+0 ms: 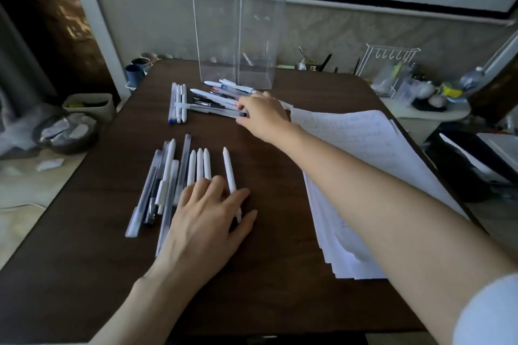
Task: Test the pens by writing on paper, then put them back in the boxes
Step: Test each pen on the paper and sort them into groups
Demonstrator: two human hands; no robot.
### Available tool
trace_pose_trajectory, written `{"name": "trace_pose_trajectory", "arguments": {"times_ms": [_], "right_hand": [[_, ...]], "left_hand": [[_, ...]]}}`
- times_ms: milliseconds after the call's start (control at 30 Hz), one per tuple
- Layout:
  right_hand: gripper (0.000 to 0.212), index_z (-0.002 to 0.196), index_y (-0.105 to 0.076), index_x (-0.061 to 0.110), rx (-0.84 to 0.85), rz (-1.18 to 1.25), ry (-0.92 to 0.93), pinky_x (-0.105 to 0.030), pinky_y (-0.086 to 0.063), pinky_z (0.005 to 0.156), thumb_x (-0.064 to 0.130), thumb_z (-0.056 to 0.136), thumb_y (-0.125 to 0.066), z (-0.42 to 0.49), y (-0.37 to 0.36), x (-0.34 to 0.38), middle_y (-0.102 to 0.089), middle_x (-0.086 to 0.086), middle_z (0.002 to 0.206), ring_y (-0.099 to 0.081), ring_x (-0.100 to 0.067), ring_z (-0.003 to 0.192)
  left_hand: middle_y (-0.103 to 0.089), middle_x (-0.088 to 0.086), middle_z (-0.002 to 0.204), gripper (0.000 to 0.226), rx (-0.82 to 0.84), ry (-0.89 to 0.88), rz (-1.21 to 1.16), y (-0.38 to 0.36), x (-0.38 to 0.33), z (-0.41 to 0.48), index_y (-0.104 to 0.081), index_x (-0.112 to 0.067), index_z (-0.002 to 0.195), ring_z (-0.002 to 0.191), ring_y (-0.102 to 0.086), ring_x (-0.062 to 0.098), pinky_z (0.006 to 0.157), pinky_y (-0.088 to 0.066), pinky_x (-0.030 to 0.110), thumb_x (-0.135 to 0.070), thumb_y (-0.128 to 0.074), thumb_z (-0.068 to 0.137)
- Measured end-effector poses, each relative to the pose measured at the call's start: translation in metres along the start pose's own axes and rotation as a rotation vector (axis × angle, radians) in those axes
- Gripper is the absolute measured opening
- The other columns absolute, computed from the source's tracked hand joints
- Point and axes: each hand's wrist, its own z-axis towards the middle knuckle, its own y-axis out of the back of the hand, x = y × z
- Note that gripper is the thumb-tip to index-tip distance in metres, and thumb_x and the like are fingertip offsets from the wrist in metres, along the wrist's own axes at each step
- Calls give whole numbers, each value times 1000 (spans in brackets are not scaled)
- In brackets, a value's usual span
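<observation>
- Where the table (84,274) comes nearest you, your left hand (207,218) lies flat, palm down, fingers straight and spread, clasping nothing.
- Its fingers rest across the near ends of the near row of pens (173,176), a mix of white and clear barrels lying side by side and pointing away from you.
- Your forefinger crosses the single white pen (229,170), which lies just right of that row and a little apart from it; your thumb lies on bare wood further right.
- To the right of both hands, the paper (364,154) sits as a loose stack of sheets, its top sheet covered in faint handwriting, and your right forearm passes over its left edge.
- Further off, your right hand (262,117) reaches to the far pile of pens (215,96), its fingers curled and pinching the right end of a clear pen (213,111) that lies crosswise on the table.
- Left of that pile, three pens (178,103) lie parallel, with the clear pen's left end resting across them.
- Farthest away, two tall clear boxes (215,30) stand upright, touching side by side, just behind the pile.
</observation>
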Motion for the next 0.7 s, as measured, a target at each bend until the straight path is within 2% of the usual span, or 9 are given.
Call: {"name": "trace_pose_trajectory", "arguments": {"times_ms": [100,200,267,333,433,567,633,700], "right_hand": [[16,103,-57,14,-34,-89,-6,-35,-33,85,25,92,-55,4,-4,2,-55,-8,114,-43,-28,114],[18,106,-61,14,-90,-191,45,-35,-31,90,25,95,-52,2,-3,4,-55,-7,116,-41,-27,114],[21,107,-63,12,-156,-179,64,-34,-31,88,24,96,-50,-7,4,2,-56,-6,114,-42,-26,112],[19,103,-66,12,-254,-60,45,-31,-31,82,23,94,-53,-24,15,-6,-59,-6,109,-44,-24,106],[13,94,-69,10,-324,129,59,-29,-32,77,20,90,-62,-68,31,-27,-63,-5,96,-42,-17,92],[9,90,-72,12,-363,118,152,-33,-39,78,19,84,-68,-141,51,-61,-63,1,87,-43,-14,88],[16,90,-73,13,-376,103,157,-32,-39,78,25,83,-65,-174,57,-75,-63,1,87,-46,-16,89],[24,90,-73,13,-389,90,151,-33,-40,78,32,84,-60,-201,62,-85,-64,1,87,-49,-19,90]], "left_hand": [[-52,-2,86,42,6,-1,-10,-1,0,0,-68,-21,107,81,-52,17,72,-46,32,-49,-44,87],[-53,-1,86,39,9,2,-27,0,0,0,-69,-19,106,80,-52,18,71,-45,32,-45,-53,82],[-52,-1,86,39,14,6,-28,0,1,-1,-68,-19,107,81,-52,18,72,-45,32,-46,-53,82],[-51,-1,89,42,10,8,-35,0,0,-1,-67,-19,110,83,-51,18,74,-46,33,-50,-49,86],[-52,6,105,53,-59,10,-52,4,-1,1,-57,-16,125,95,-53,21,81,-47,36,-53,-45,89],[-45,15,129,59,-179,-4,-55,16,-2,17,-46,-12,135,116,-41,29,95,-38,42,-40,-55,84],[-52,14,125,55,-152,-27,-62,18,-7,30,-49,-12,132,114,-48,30,93,-41,43,-44,-51,88],[-64,5,109,47,-75,-76,-137,17,-16,43,-60,-14,118,98,-58,26,81,-45,39,-46,-41,89]]}}
